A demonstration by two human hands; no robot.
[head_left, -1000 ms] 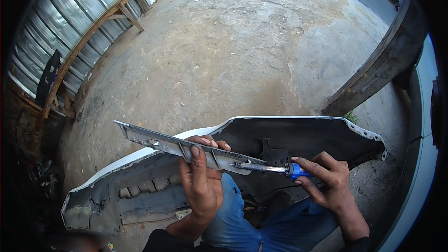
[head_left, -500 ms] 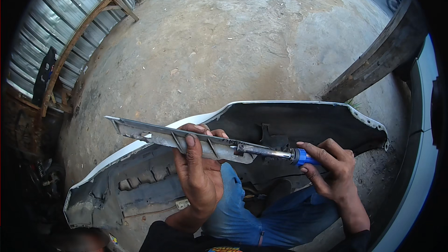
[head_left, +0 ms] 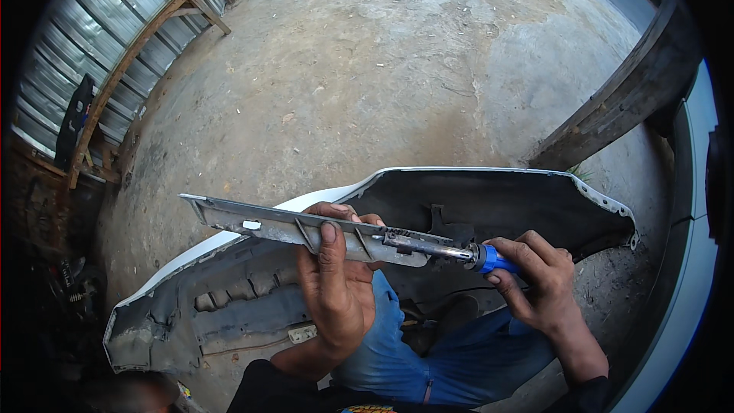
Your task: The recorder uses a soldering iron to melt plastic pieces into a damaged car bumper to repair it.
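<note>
A long, narrow grey plastic trim strip [head_left: 279,230] with ribs on its inner side is held up in front of me, slanting down to the right. My left hand [head_left: 339,294] is closed around its middle, thumb on the near face and fingertips over the far edge. My right hand [head_left: 547,281] grips the blue handle of a soldering iron [head_left: 495,259] between thumb and fingers. Its metal shaft points left along the strip's right end, and the tip lies against the ribbed face. Below both hands rests a white car bumper [head_left: 489,197], its dark inner side up.
Rough concrete floor [head_left: 329,99] stretches ahead. A leaning wooden post [head_left: 612,99] and pale car bodywork [head_left: 692,260] stand at the right. Corrugated metal sheeting [head_left: 107,15] with a wooden frame [head_left: 145,38] is at the far left. My jeans-clad legs [head_left: 428,356] are below the hands.
The strip and my left hand have shifted slightly right and down. The soldering iron has moved a little left with my right hand, its tip still against the strip.
</note>
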